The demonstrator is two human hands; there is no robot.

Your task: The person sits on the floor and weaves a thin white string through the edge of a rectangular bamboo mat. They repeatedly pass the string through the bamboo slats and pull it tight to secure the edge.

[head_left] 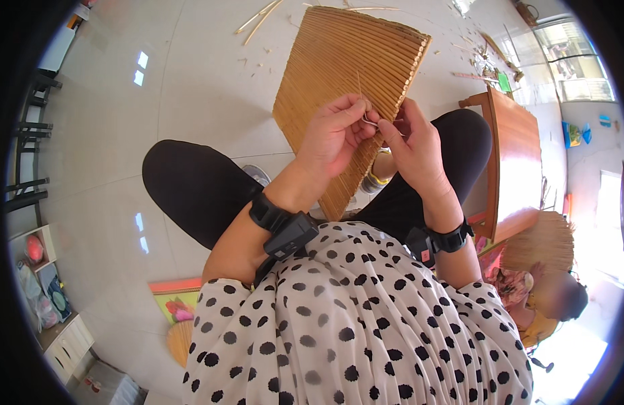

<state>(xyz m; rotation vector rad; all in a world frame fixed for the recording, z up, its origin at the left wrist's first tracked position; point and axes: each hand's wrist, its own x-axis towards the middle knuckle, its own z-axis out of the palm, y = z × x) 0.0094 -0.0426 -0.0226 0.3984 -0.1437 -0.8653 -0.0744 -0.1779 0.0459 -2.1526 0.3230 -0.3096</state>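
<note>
A stiff panel of thin tan stalks, laid side by side and bound together, tilts up between my knees. The stalks' cut ends show along its right edge. My left hand is closed in a pinch over the panel's face, near that edge. A thin pale thread runs from its fingertips towards my right hand, and a fine straight sliver, perhaps a needle, sticks up above them. At the panel's right edge, my right hand is closed, thumb in front and fingers partly hidden behind. Its fingertips meet the thread.
Loose stalks and scraps lie on the glossy tiled floor ahead. A wooden table stands to my right. Beyond it, another person sits beside a tan stalk panel. Shelves line the left.
</note>
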